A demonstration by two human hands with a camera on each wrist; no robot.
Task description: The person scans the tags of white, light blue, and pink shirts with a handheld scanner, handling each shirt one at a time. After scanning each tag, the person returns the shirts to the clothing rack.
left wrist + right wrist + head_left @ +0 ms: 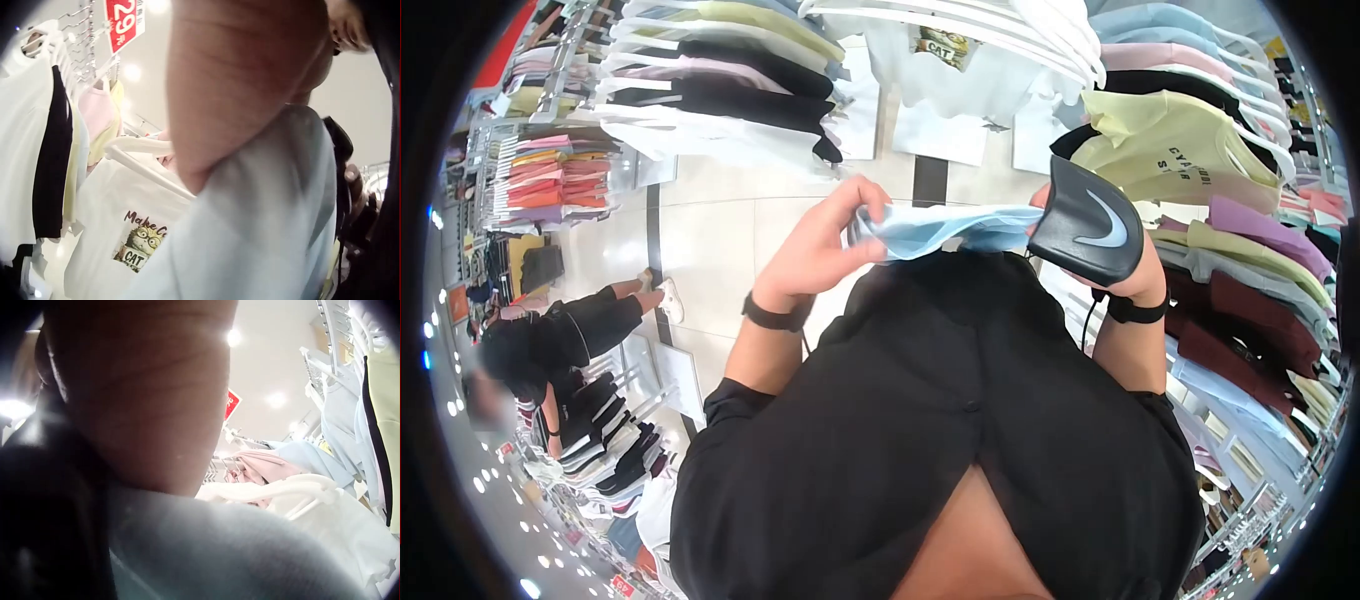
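A light blue piece of cloth (945, 228) stretches between both hands in front of the person's dark clothes. My left hand (825, 240) pinches its left end between thumb and fingers. At the other end my right hand (1135, 275) grips, mostly hidden behind a smooth black piece (1090, 215) with a pale swoosh mark. I cannot tell what kind of thing the black piece is. Up close in the left wrist view, the cloth (262, 212) hangs below the left palm. Blue-grey cloth (206, 544) lies under the right hand in its wrist view, with the black piece (50, 506) beside it.
White shirts on hangers (990, 70), the front one with a cat print, hang just ahead. Garment racks stand left (730, 80) and right (1230, 150). Another person (570, 335) stands at lower left by a rack. Pale tiled floor (720, 215) lies between racks.
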